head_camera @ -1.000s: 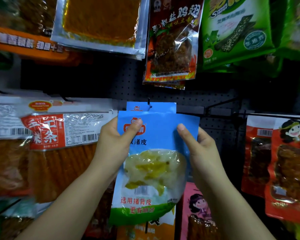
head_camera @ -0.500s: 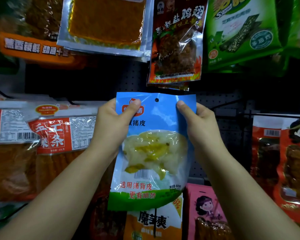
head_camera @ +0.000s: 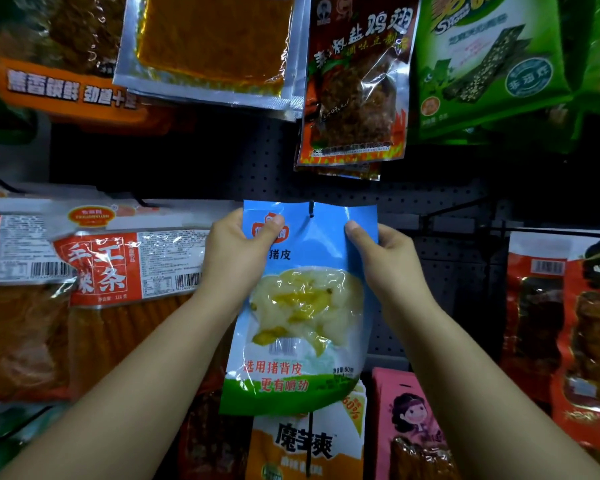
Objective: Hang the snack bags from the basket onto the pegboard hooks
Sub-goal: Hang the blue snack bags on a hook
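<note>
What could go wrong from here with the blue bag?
The blue bag is held only by thumb pinches of the left hand and right hand at its top corners. Its hole looks to sit at the hook tip, so release may drop it. Pushing could tear the hole or crease the top edge.

Single head view, close in, facing pegboard [head_camera: 257, 168] head-on, tilted slightly down; forearms enter from bottom edge; no second view.

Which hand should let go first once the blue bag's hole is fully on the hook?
Probably right. The right hand only pinches the blue bag at its edge; the left hand wraps further over the front, steadying it beside the hook.
</note>
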The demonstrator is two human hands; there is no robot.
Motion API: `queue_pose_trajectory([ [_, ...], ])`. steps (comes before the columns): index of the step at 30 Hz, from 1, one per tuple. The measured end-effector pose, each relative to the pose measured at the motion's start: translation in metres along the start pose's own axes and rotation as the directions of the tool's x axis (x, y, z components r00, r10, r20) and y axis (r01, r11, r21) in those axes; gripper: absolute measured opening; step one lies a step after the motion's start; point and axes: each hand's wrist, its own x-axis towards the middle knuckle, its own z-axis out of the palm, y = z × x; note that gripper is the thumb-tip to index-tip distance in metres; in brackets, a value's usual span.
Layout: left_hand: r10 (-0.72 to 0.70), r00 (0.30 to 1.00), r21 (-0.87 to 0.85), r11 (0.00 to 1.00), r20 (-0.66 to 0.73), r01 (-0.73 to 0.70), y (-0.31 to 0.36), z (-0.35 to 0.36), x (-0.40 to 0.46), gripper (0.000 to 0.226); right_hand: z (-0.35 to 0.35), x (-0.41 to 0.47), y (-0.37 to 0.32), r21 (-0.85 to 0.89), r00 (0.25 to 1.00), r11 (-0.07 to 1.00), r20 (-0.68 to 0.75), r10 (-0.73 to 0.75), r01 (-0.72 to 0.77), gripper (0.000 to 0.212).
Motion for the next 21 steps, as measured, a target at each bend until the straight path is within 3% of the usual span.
queue_pose_trajectory([
  [4, 0.063, 0.998, 0.147, 0.987, -0.029, -0.058, -0.013, 0.011, 0.010, 0.008, -0.005, 0.002, 0.019, -0.061, 1.000, 0.998, 0.011, -0.009, 0.009, 0.018],
  [9, 0.112, 0.993, 0.187, 0.977, -0.023, -0.106, -0.028, 0.019, 0.022, 0.019, -0.010, 0.016, 0.035, -0.258, 1.000, 0.966, -0.018, -0.010, 0.005, 0.037],
  [17, 0.019, 1.000, 0.247, 0.969, 0.024, -0.024, -0.046, 0.033, 0.052, 0.017, 0.005, 0.049, 0.053, -0.479, 0.995, 0.874, -0.094, 0.040, -0.080, 0.042],
  [21, -0.020, 1.000, 0.235, 0.972, 0.013, 0.016, -0.049, 0.037, 0.054, 0.020, 0.010, 0.051, 0.059, -0.461, 0.978, 0.873, -0.197, 0.075, -0.159, 0.047],
])
